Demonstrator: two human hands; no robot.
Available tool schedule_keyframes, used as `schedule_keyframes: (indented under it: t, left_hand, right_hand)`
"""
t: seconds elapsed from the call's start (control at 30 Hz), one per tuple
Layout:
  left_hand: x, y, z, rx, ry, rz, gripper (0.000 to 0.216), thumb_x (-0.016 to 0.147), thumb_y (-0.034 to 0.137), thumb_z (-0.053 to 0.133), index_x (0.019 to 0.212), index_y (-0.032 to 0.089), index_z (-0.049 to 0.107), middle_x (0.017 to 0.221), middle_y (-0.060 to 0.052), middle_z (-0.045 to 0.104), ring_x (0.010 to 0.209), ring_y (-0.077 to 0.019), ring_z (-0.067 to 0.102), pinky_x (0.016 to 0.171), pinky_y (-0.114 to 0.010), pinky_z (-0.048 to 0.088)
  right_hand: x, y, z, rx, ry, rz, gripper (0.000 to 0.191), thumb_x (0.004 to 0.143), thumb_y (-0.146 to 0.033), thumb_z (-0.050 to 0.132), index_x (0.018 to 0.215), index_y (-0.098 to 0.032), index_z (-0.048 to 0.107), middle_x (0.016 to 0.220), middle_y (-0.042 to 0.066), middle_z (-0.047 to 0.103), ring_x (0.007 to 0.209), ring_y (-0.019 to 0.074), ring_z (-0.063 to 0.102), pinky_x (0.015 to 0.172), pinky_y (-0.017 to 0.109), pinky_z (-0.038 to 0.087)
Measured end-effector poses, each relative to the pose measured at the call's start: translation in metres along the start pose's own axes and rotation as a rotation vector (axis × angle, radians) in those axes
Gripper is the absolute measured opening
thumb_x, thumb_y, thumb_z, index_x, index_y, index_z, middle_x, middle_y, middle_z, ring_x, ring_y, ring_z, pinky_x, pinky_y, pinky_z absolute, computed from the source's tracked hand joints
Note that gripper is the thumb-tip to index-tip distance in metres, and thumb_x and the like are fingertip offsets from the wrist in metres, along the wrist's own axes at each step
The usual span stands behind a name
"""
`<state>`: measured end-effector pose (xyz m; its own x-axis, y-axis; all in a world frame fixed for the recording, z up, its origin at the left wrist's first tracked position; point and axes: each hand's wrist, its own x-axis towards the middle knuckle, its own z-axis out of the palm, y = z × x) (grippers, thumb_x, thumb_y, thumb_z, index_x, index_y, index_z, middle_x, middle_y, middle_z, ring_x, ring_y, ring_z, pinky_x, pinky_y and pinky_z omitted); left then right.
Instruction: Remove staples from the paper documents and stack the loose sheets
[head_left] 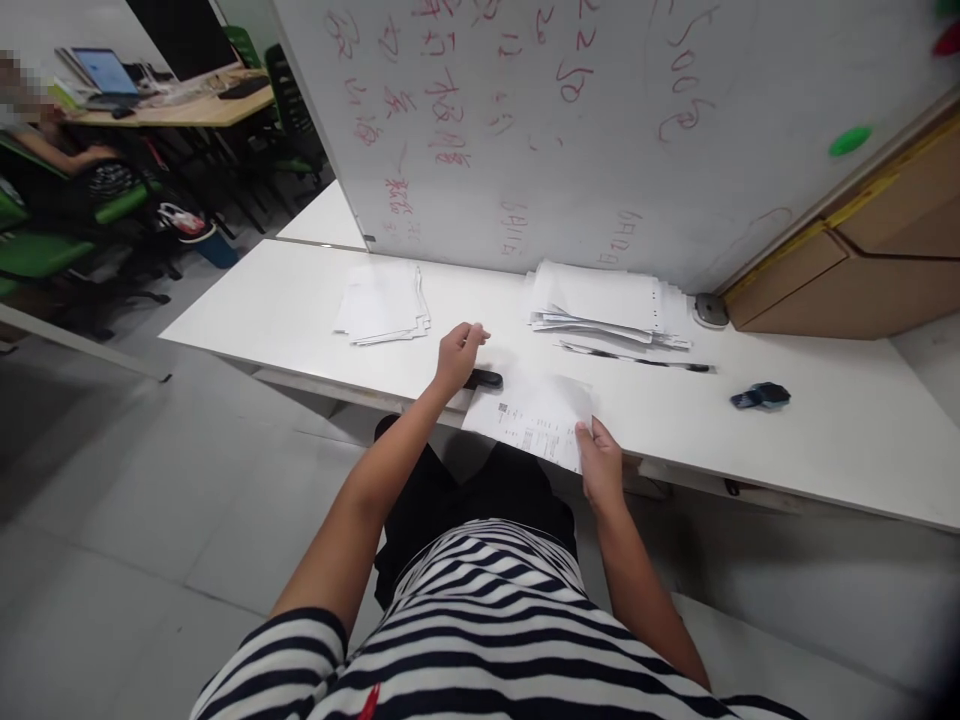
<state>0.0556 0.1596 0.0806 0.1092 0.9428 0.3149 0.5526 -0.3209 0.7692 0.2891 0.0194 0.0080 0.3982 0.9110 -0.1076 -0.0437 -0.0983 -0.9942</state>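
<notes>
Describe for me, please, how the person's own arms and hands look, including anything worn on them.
The left sleeve is short, with navy-and-white stripes matching the shirt. Below the sleeves, both forearms are uncovered. The left hand and right hand are bare: no gloves or watch show. Rings are too small to tell.

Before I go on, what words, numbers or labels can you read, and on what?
"6月11日": red, low on the whiteboard.
"6月12日": red, to its right.
"500": upper right, rest unclear.
Other red handwriting: too unclear.
Printed sheet in right hand: too small.
Laptop screen: too blurred.
</notes>
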Motion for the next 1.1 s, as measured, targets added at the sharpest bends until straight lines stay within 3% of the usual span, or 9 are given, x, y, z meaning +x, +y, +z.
schedule_keyframes:
  t: [0.07,0.17,0.27,0.5,0.7,0.83,1.1]
  left_hand:
    - [-0.009,-0.006,-0.014,0.029,0.039,0.009,0.047,0.097,0.049,0.024,0.096,0.020,0.061,0.101,-0.007,0.067,0.099,-0.0182,0.060,0.088,-0.033,0.047]
    - [-0.024,-0.019,-0.027,0.146,-0.139,0.049,0.035,0.088,0.051,0.049,0.105,0.023,0.062,0.111,-0.006,0.065,0.108,-0.0219,0.056,0.094,-0.036,0.044]
    - [-0.033,-0.031,-0.028,0.164,-0.255,-0.002,0.036,0.085,0.051,0.054,0.104,0.023,0.064,0.107,-0.005,0.066,0.103,-0.0225,0.058,0.090,-0.036,0.046]
    - [-0.036,-0.044,-0.016,0.132,-0.144,-0.091,0.033,0.081,0.054,0.058,0.084,0.022,0.066,0.087,-0.003,0.068,0.084,-0.0195,0.061,0.075,-0.032,0.047]
    - [-0.037,-0.050,-0.016,0.128,-0.078,-0.145,0.035,0.081,0.056,0.057,0.085,0.022,0.065,0.086,-0.003,0.066,0.082,-0.0191,0.060,0.072,-0.032,0.047]
    - [-0.038,-0.049,-0.016,0.125,-0.079,-0.153,0.035,0.081,0.056,0.057,0.085,0.022,0.064,0.087,-0.003,0.066,0.081,-0.0188,0.059,0.072,-0.032,0.046]
    - [-0.038,-0.045,-0.019,0.122,-0.103,-0.148,0.037,0.082,0.057,0.055,0.085,0.021,0.063,0.086,-0.003,0.065,0.081,-0.0186,0.058,0.069,-0.031,0.044]
  right_hand:
    - [-0.001,0.000,0.001,0.027,0.004,0.009,0.052,0.081,-0.046,0.061,0.125,-0.020,0.060,0.121,0.006,0.067,0.117,0.0220,0.058,0.105,0.041,0.039]
    - [-0.003,-0.001,0.003,0.066,0.012,0.038,0.053,0.079,-0.047,0.063,0.124,-0.019,0.061,0.120,0.007,0.067,0.116,0.0230,0.058,0.104,0.043,0.040]
    - [-0.003,-0.003,0.004,0.086,0.029,0.033,0.053,0.078,-0.046,0.064,0.122,-0.018,0.062,0.116,0.007,0.069,0.114,0.0231,0.060,0.103,0.042,0.042]
    - [0.000,-0.027,-0.009,0.061,0.113,0.043,0.051,0.073,-0.045,0.068,0.116,-0.017,0.067,0.105,0.007,0.072,0.096,0.0239,0.067,0.089,0.041,0.051]
    - [-0.004,-0.064,-0.031,0.115,0.283,-0.119,0.044,0.072,-0.042,0.071,0.109,-0.019,0.069,0.093,0.005,0.072,0.077,0.0193,0.067,0.075,0.036,0.054]
    - [-0.003,-0.067,-0.032,0.106,0.262,-0.158,0.041,0.073,-0.041,0.070,0.107,-0.019,0.070,0.092,0.005,0.071,0.076,0.0182,0.066,0.073,0.034,0.054]
    - [-0.005,-0.065,-0.026,0.122,0.209,-0.058,0.044,0.069,-0.044,0.074,0.104,-0.018,0.070,0.090,0.004,0.072,0.079,0.0205,0.066,0.072,0.034,0.054]
